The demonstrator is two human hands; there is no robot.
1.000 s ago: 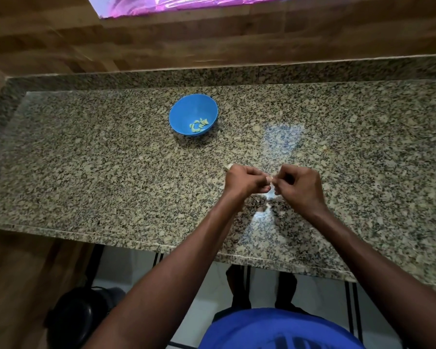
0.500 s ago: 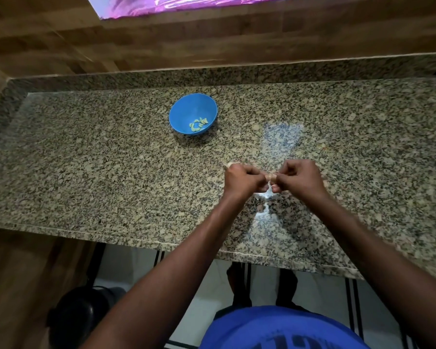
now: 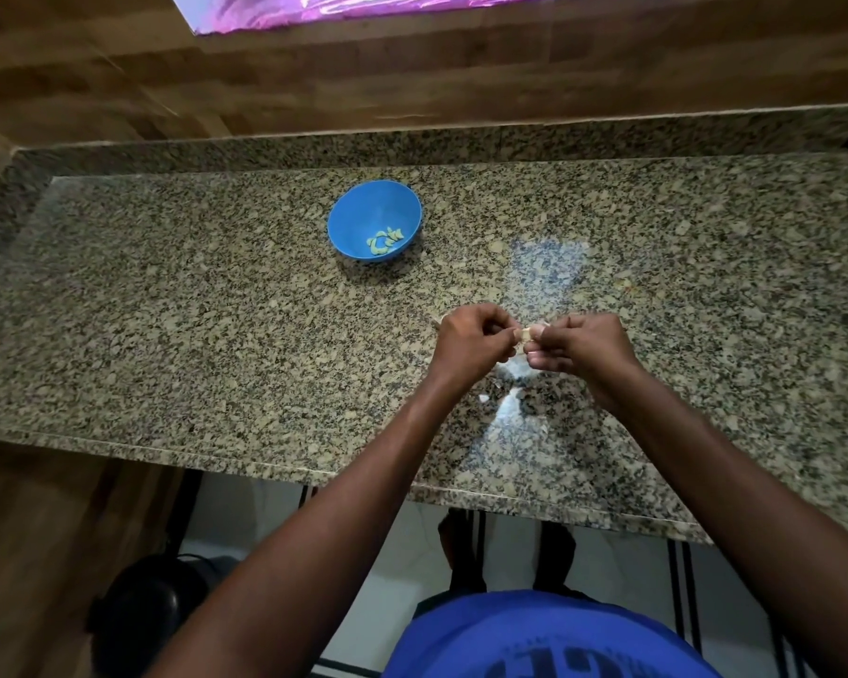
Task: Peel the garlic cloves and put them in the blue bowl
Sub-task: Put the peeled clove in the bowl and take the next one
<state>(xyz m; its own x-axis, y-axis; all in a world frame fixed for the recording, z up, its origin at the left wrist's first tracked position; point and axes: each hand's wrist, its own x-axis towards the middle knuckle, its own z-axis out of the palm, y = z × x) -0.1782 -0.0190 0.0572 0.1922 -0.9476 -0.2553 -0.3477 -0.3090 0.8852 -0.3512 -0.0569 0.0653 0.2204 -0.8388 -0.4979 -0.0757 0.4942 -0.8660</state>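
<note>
The speckled granite countertop (image 3: 216,335) is littered with skin flakes, and the round blue plastic bowl (image 3: 374,220), holding peeled pieces, sits well apart. The small pale garlic clove (image 3: 528,334) is pinched between the left hand (image 3: 473,342) and right hand (image 3: 583,345). Probably best if the skin gets pulled off gently, clove kept over the counter.

We count one bowl (image 3: 374,220) on the counter (image 3: 167,310), with a small heap of peeled cloves (image 3: 384,239) in it, too bunched for us to number. We see two hands, left (image 3: 471,342) and right (image 3: 583,344), with one clove (image 3: 526,334) between them. A few pale skin scraps (image 3: 483,398) lie below; their count is unclear.
</note>
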